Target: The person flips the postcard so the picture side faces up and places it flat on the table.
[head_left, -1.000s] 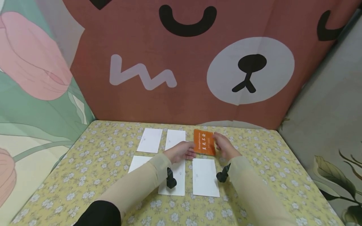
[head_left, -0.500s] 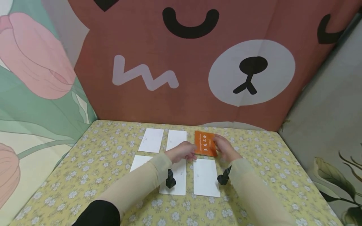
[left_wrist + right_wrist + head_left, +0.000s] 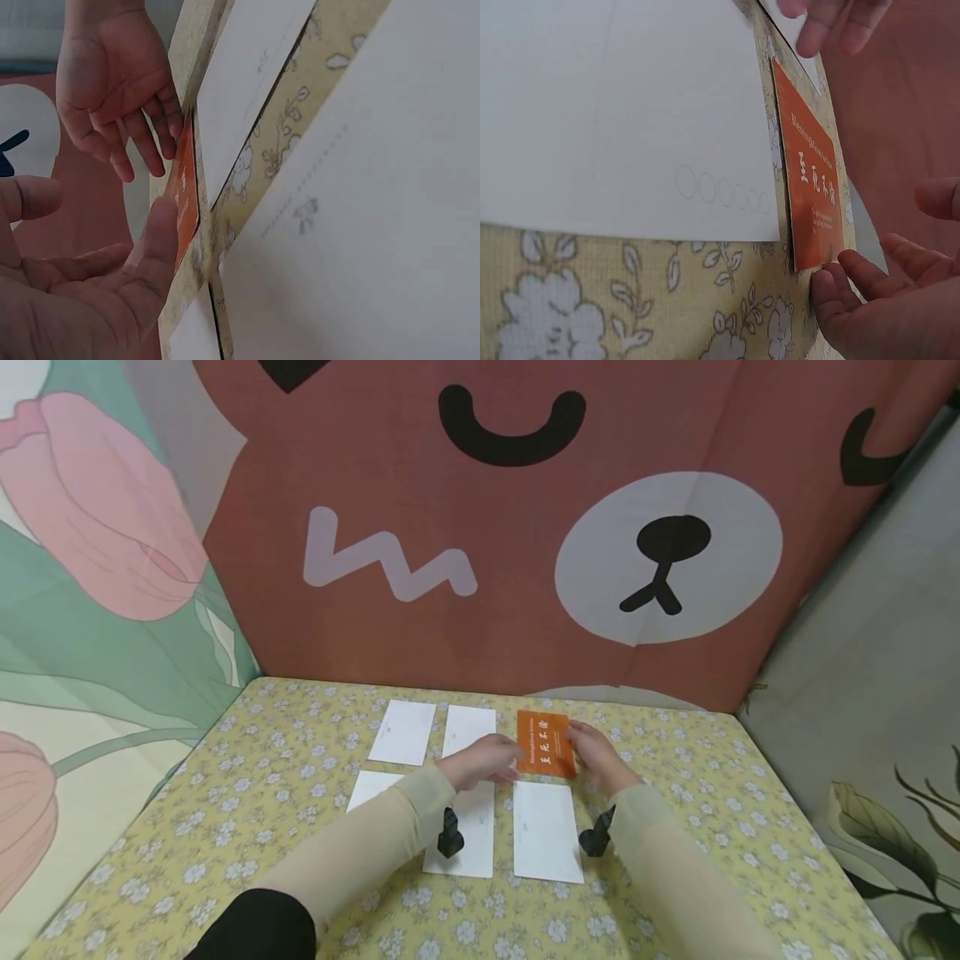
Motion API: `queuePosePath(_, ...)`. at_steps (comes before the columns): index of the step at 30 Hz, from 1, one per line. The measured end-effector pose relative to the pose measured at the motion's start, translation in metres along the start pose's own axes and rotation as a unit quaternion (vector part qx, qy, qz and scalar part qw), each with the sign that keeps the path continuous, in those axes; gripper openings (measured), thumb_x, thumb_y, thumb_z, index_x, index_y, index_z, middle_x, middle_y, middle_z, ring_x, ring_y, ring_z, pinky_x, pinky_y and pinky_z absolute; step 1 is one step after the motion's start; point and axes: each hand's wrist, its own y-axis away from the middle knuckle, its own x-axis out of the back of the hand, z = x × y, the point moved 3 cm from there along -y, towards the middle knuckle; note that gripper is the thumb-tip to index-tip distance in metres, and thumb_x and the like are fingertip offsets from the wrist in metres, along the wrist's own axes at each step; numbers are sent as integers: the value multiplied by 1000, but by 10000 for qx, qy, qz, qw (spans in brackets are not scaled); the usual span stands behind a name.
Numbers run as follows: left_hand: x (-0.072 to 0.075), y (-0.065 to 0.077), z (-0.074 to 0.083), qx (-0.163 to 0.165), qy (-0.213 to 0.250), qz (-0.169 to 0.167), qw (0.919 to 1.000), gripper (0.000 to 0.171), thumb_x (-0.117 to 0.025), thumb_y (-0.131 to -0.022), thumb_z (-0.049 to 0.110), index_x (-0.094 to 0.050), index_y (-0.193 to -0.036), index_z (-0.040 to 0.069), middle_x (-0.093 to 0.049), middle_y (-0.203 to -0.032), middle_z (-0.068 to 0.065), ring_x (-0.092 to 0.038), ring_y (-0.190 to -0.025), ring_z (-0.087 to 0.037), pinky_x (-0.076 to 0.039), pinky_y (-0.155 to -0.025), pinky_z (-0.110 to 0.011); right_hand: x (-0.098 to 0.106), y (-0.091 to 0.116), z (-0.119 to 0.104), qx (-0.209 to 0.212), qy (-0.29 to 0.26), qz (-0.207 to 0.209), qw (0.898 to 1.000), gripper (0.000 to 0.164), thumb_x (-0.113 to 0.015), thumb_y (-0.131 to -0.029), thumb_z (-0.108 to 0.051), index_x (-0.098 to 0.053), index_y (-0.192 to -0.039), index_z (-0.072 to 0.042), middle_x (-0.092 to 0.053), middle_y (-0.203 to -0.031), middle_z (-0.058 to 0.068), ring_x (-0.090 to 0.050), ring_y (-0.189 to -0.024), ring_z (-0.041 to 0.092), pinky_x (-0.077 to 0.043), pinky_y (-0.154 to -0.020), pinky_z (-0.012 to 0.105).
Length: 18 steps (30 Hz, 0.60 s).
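Note:
An orange card (image 3: 544, 743) with white lettering lies flat on the flowered cloth, at the right end of the far row. My left hand (image 3: 483, 762) is at its left side, fingers loosely extended; in the right wrist view, those fingers stand apart from the card. At the card's right edge is my right hand (image 3: 596, 753), its fingertips (image 3: 832, 289) touching or very close to the lower corner. Neither hand grips anything. White cards lie around: one (image 3: 546, 831) in front of the orange card, another (image 3: 471, 727) to its left, partly under my left hand.
Another white card (image 3: 402, 732) lies at the far left, and two more (image 3: 371, 785) (image 3: 465, 852) sit partly behind my left arm. A brown cartoon-bear curtain (image 3: 375, 643) rises directly behind the table's far edge. Curtains also flank both sides.
The orange card has shifted slightly toward me and now lies flat. My left fingers have drawn back a little from its left edge. My right hand stays at the right edge.

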Motion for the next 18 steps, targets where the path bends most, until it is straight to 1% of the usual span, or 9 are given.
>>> queuePosePath(4, 10, 2, 3, -136, 135, 145, 9997, 50, -51, -108, 23, -45, -149, -5, -51, -145, -21, -58, -123, -37, -52, -99, -46, -2, 3, -2, 72, 108, 24, 9999, 60, -42, -109, -19, -22, -163, -3, -33, -162, 22, -33, -148, 38, -29, -119, 54)
queuePosePath(6, 16, 4, 4, -163, 229, 235, 9993, 49, -50, -108, 25, -46, -148, -2, -50, -148, -21, -54, -129, -40, -49, -103, -49, -4, 5, -4, 126, 159, 12, 9998, 60, -42, -109, -19, -22, -163, -2, -33, -162, 23, -35, -146, 39, -31, -118, 54)
queuePosePath(9, 26, 6, 3, -48, 390, 374, 9985, 47, -51, -108, 29, -47, -148, 4, -46, -151, -20, -48, -134, -43, -43, -108, -54, -7, 9, -8, 131, 220, -5, 9997, 61, -42, -109, -22, -22, -164, -4, -31, -162, 22, -33, -146, 40, -29, -118, 55)
queuePosePath(12, 36, 6, 2, -7, 534, 557, 9970, 48, -50, -108, 31, -46, -149, 5, -43, -153, -20, -43, -138, -43, -39, -111, -55, -11, 13, -11, 120, 274, -52, 9995, 61, -42, -109, -22, -24, -164, -5, -28, -164, 22, -31, -146, 41, -26, -119, 56)
queuePosePath(13, 39, 6, 2, -2, 564, 641, 9964, 50, -50, -108, 32, -45, -150, 5, -42, -154, -20, -42, -139, -43, -38, -112, -54, -13, 14, -13, 103, 252, -55, 9996, 60, -43, -109, -23, -25, -164, -6, -28, -164, 21, -32, -146, 41, -26, -119, 57)
queuePosePath(16, 51, 5, 2, -128, 667, 949, 9932, 60, -49, -107, 35, -35, -157, 6, -34, -160, -21, -37, -143, -43, -35, -115, -53, -17, 17, -16, 154, 310, -137, 9993, 60, -44, -109, -23, -27, -163, -7, -29, -164, 21, -32, -146, 42, -26, -119, 58)
queuePosePath(18, 60, 7, 3, -167, 808, 1133, 9901, 67, -49, -106, 37, -25, -162, 9, -25, -165, -19, -32, -146, -46, -31, -117, -55, -19, 20, -18, 200, 371, -204, 9989, 59, -44, -109, -24, -27, -164, -9, -28, -164, 20, -32, -146, 43, -25, -119, 59)
